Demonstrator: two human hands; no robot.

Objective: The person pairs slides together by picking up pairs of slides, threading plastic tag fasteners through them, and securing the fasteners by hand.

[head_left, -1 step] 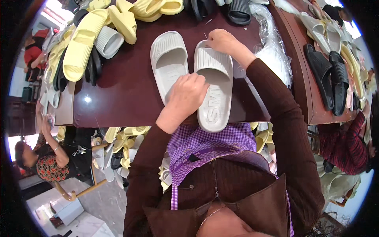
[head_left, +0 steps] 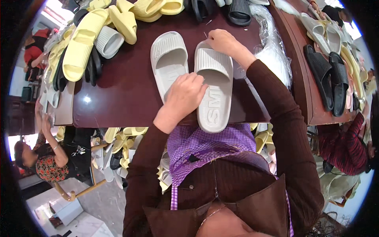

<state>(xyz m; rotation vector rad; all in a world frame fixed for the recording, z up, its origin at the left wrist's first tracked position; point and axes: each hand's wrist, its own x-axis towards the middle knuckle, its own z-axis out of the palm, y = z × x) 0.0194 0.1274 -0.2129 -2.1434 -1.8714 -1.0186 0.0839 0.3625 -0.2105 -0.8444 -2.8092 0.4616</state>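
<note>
Two light grey slide slippers lie side by side on the dark red table [head_left: 118, 106], toes pointing away from me. My left hand [head_left: 183, 94] is closed over the gap between them. It covers part of the left slipper [head_left: 169, 47], and its thumb side lies against the inner edge of the right slipper [head_left: 215, 98]. What its fingers hold, if anything, is hidden. My right hand [head_left: 225, 41] is pinched at the right slipper's toe end. A thin light line shows by its fingertips, too small to name.
Yellow slippers [head_left: 85, 43] and a grey slipper [head_left: 109, 41] are piled at the far left. A black slipper [head_left: 239, 12] and clear plastic wrap [head_left: 272, 47] lie at the far right. Black slippers [head_left: 338, 83] sit on the right-hand table. Co-workers are at both sides.
My left hand has shifted very slightly left, uncovering a little more of the right slipper's insole. My right hand stays at the toe.
</note>
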